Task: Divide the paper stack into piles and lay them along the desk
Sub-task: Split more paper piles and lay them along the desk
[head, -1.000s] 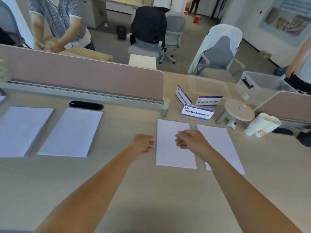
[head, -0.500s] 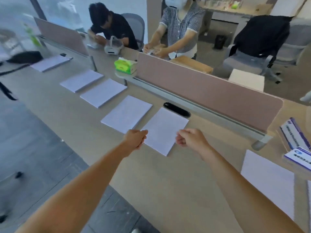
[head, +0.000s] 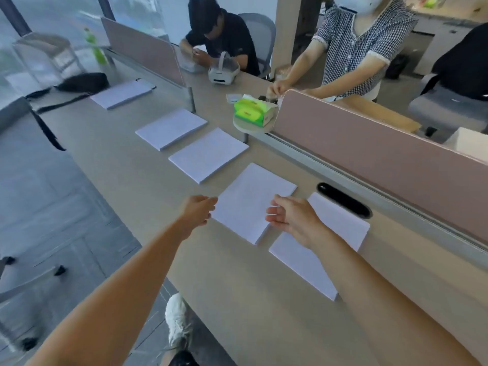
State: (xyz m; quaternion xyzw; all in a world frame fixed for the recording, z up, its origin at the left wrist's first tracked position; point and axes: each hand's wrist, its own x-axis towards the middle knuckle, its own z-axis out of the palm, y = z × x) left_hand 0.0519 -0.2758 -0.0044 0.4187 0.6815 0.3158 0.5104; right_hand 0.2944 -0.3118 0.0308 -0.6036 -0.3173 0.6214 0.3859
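Five piles of white paper lie in a row along the light wooden desk point(head: 237, 299), running from the 11 o'clock corner down toward 4 o'clock. The farthest pile point(head: 122, 93) sits by a black bag point(head: 84, 81); then come the second pile point(head: 171, 128), the third pile point(head: 208, 154), the fourth pile point(head: 250, 199) and the nearest pile point(head: 340, 228), part-hidden under the right forearm.

The left hand point(head: 198, 211) hovers at the fourth pile's 9 o'clock edge, fingers curled loosely inward and holding nothing. The right hand point(head: 291, 216) sits at that pile's 3 o'clock edge, fingers half-curled and slack, empty; whether either hand touches the paper cannot be told.

A pink divider panel point(head: 369, 143) runs at 2 o'clock, with a black cable slot point(head: 343, 203) before it and a green tissue box point(head: 253, 110) at its far end.
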